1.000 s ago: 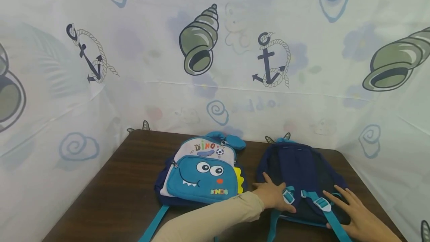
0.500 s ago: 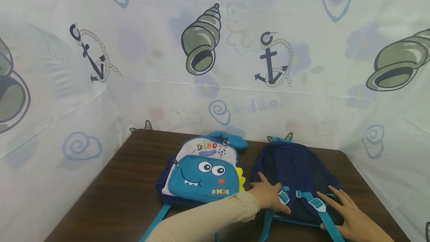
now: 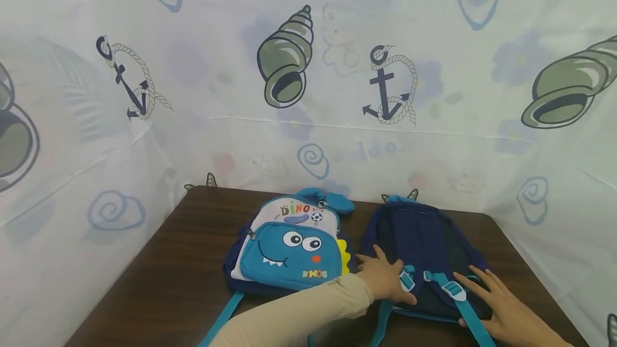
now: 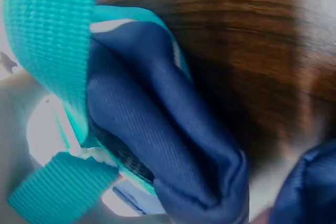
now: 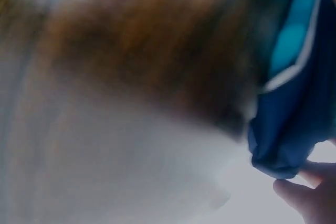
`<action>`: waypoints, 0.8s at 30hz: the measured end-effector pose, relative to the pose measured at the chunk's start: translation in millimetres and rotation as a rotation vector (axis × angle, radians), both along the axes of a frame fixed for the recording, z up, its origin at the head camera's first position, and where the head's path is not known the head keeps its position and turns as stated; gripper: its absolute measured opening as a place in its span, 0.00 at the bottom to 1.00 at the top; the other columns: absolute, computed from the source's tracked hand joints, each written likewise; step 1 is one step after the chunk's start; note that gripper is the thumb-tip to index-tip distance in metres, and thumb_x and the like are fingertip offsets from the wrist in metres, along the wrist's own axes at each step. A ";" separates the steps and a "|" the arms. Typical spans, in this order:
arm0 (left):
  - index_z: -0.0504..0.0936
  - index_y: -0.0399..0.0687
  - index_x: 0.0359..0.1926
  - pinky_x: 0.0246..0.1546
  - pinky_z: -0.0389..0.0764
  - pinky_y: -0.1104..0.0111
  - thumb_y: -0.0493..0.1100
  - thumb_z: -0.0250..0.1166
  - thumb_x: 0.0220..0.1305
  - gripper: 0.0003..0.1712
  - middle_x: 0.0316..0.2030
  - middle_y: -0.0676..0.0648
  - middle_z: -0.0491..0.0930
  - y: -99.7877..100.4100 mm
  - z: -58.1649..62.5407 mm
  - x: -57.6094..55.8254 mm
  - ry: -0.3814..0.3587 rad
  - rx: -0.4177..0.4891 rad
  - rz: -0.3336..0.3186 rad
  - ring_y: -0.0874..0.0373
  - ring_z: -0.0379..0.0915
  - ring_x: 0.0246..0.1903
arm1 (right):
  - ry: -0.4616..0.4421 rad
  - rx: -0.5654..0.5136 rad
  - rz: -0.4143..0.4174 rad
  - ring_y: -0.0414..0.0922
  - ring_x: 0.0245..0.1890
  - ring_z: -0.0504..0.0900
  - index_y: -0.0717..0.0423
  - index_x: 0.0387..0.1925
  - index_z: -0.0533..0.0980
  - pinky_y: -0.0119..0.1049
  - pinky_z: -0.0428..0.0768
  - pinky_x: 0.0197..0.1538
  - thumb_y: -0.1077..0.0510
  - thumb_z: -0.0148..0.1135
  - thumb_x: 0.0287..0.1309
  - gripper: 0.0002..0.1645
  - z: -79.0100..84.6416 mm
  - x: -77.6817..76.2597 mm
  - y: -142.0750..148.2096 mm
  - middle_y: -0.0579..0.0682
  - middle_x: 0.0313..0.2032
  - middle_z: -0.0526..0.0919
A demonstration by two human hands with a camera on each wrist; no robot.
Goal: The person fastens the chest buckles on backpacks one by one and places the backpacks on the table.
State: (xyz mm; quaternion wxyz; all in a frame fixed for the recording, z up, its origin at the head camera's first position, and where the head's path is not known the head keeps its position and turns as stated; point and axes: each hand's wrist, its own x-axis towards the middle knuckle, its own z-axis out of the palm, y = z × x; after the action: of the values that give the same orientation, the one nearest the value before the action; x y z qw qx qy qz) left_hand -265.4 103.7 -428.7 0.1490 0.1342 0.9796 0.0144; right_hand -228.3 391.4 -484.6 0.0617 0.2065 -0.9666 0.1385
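Quietly, a person's forearm in a beige cloth sleeve (image 3: 308, 309) reached from the near left toward a navy-blue fabric backpack (image 3: 421, 229), which lay with its shoulder straps facing up. At that backpack's near right corner was the right hand (image 3: 506, 307), its fingers spread over the edge and its thumb low by the bottom seam; it looked splayed rather than clenched. A flat teal webbing strap (image 3: 474, 323) ran past the thumb, down from a white plastic buckle (image 3: 454, 291) on the backpack's lower right part. On the backpack's left side rested the left hand (image 3: 384, 278), fingers and thumb fanned out as well, with nothing clutched in them that I could see. Just beside its thumb sat a second white plastic buckle (image 3: 407, 281), and another teal webbing strap (image 3: 382, 321) trailed from the backpack's near left corner.

To the left of the navy backpack, near it, lay a white-and-teal children's backpack (image 3: 294, 256) with a smiling dinosaur face, yellow scalloped trim and "DINO" lettering, front up. Both lay on a dark brown wood-grain table (image 3: 159, 277). Beyond the navy backpack's top, a pale cloth backdrop (image 3: 212, 79) hung, printed with olive-grey seashells (image 3: 286, 60) and navy anchors (image 3: 384, 87) wound with rope.
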 end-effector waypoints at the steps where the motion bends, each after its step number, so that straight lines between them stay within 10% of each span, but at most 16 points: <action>1: 0.58 0.86 0.72 0.58 0.77 0.50 0.84 0.59 0.48 0.49 0.77 0.47 0.53 0.1 -0.4 -0.5 0.015 -0.022 -0.015 0.33 0.61 0.70 | -0.006 0.001 0.011 0.80 0.61 0.64 0.41 0.72 0.64 0.74 0.73 0.41 0.40 0.77 0.45 0.53 2.4 -0.3 1.6 0.69 0.67 0.63; 6: 0.60 0.80 0.72 0.67 0.67 0.47 0.87 0.53 0.48 0.51 0.75 0.49 0.59 -3.9 -3.0 -5.1 0.123 -0.055 -0.111 0.37 0.56 0.73 | -0.087 -0.009 0.082 0.62 0.63 0.70 0.53 0.69 0.66 0.56 0.80 0.48 0.57 0.77 0.44 0.49 25.4 -1.9 13.2 0.65 0.64 0.69; 11: 0.62 0.73 0.73 0.67 0.67 0.49 0.87 0.49 0.51 0.52 0.73 0.47 0.62 -10.0 -0.4 -13.1 0.250 0.020 -0.233 0.43 0.57 0.72 | 0.037 -0.015 0.058 0.43 0.56 0.78 0.53 0.58 0.75 0.37 0.81 0.48 0.55 0.74 0.52 0.31 46.8 -11.2 -1.1 0.50 0.56 0.80; 24: 0.73 0.61 0.65 0.57 0.75 0.61 0.70 0.55 0.66 0.33 0.58 0.54 0.77 -15.4 -1.6 -32.2 0.305 0.139 -0.305 0.56 0.73 0.56 | 0.154 -0.027 0.112 0.66 0.60 0.72 0.48 0.46 0.81 0.69 0.74 0.51 0.44 0.75 0.51 0.23 30.5 -37.4 -59.5 0.60 0.59 0.77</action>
State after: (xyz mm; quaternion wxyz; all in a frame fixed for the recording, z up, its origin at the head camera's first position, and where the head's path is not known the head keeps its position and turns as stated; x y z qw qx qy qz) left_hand -297.7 88.3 -430.4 -0.0099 0.2914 0.9558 0.0388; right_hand -265.8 332.0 -454.0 0.1310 0.2693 -0.9440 0.1383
